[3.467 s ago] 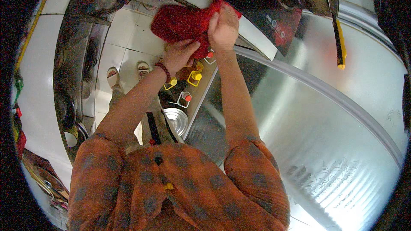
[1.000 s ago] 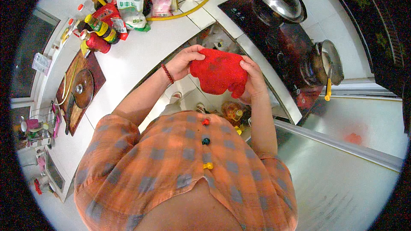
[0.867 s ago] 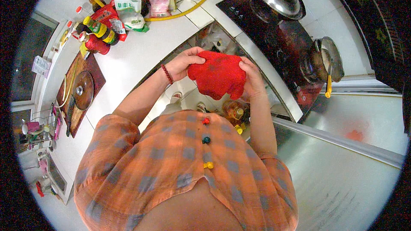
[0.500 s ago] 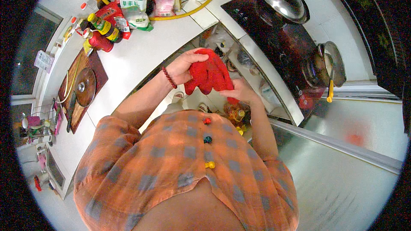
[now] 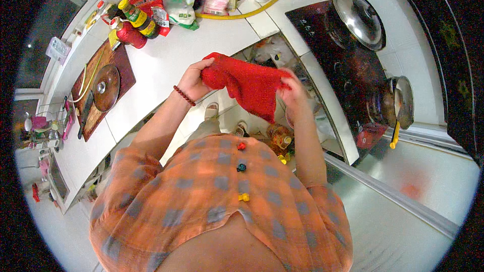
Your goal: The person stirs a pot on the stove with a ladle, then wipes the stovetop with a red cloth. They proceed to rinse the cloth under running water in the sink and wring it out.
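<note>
A red cloth (image 5: 247, 84) is stretched between my two hands in front of my body, above the floor by the counter's edge. My left hand (image 5: 195, 77), with a beaded bracelet on the wrist, pinches its left upper corner. On the other side my right hand (image 5: 294, 92), slightly blurred, is closed on the right end. A lower corner of the cloth hangs down between the hands. Nothing else is in either hand.
Bottles (image 5: 138, 19) and bags (image 5: 179, 0) crowd the back of the white counter (image 5: 212, 43). A cutting board (image 5: 126, 60) with a pot lid (image 5: 106, 88) lies left. A lidded pan (image 5: 358, 17) stands on the black stove (image 5: 322, 35); an oil bottle (image 5: 280, 136) is below.
The cloth, bunched and drooping before, is now spread wider between my hands. My left hand has moved left, my right hand up and right. The view has shifted slightly.
</note>
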`<action>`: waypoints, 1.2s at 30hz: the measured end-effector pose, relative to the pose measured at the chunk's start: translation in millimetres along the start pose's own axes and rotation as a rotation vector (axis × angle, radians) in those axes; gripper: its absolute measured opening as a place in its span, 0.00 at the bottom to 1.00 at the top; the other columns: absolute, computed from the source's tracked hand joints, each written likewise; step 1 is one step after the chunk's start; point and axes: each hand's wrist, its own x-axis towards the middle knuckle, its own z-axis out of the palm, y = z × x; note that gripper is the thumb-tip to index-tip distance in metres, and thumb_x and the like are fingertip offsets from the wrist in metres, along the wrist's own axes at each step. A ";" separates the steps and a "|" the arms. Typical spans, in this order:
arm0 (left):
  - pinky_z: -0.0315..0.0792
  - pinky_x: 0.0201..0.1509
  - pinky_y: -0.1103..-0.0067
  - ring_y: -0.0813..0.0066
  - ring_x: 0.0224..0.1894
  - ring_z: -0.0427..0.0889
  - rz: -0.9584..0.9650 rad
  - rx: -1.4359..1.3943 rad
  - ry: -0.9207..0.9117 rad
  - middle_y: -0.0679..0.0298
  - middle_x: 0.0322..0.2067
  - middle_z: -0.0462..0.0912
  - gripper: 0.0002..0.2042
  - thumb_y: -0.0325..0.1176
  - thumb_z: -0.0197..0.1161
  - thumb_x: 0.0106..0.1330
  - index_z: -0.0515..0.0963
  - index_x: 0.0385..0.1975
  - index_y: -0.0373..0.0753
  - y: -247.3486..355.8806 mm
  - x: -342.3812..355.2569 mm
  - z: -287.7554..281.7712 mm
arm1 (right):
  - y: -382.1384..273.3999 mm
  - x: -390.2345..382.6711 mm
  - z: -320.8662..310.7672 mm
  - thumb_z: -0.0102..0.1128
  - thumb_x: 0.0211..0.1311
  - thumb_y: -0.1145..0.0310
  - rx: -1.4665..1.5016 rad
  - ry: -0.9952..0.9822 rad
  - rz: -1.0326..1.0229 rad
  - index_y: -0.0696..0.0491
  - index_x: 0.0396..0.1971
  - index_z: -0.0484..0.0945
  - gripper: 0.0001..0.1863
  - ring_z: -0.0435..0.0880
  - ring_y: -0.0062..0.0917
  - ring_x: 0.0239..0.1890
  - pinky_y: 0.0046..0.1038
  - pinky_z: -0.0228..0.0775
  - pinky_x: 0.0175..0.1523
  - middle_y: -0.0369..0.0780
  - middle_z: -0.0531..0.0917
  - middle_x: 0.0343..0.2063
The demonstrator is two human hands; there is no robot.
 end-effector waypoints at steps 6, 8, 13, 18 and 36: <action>0.71 0.57 0.67 0.64 0.51 0.77 0.254 0.040 0.092 0.58 0.50 0.77 0.14 0.31 0.52 0.68 0.70 0.51 0.36 31.7 1.1 -24.4 | -39.8 96.7 76.9 0.52 0.58 0.76 0.066 -0.074 -0.146 0.54 0.50 0.69 0.18 0.79 0.29 0.42 0.31 0.75 0.47 0.41 0.79 0.42; 0.72 0.54 0.68 0.65 0.48 0.78 0.380 0.220 0.316 0.58 0.48 0.78 0.13 0.30 0.52 0.68 0.71 0.50 0.36 42.9 13.5 -49.9 | -29.1 128.0 108.0 0.55 0.58 0.76 -0.023 -0.046 -0.211 0.56 0.53 0.67 0.21 0.77 0.29 0.46 0.33 0.71 0.53 0.42 0.77 0.45; 0.74 0.52 0.69 0.64 0.46 0.79 0.424 0.400 0.671 0.58 0.45 0.79 0.13 0.27 0.51 0.67 0.71 0.51 0.36 49.4 57.6 -150.1 | 43.8 191.9 111.5 0.62 0.55 0.63 -1.305 0.059 -0.561 0.55 0.63 0.59 0.36 0.67 0.44 0.59 0.39 0.60 0.63 0.51 0.65 0.59; 0.78 0.48 0.61 0.60 0.48 0.79 0.326 0.366 0.663 0.55 0.48 0.77 0.16 0.25 0.49 0.67 0.66 0.55 0.35 48.9 56.5 -186.0 | 95.2 203.4 141.7 0.56 0.56 0.44 -1.762 0.228 -0.485 0.47 0.66 0.55 0.42 0.49 0.49 0.69 0.52 0.42 0.68 0.53 0.53 0.66; 0.73 0.40 0.81 0.80 0.35 0.77 0.332 0.830 0.210 0.65 0.32 0.81 0.09 0.28 0.54 0.66 0.77 0.42 0.34 29.4 172.1 -38.2 | 29.1 182.6 74.7 0.50 0.57 0.77 -1.324 0.732 -0.920 0.61 0.51 0.68 0.19 0.67 0.48 0.55 0.43 0.56 0.62 0.54 0.70 0.52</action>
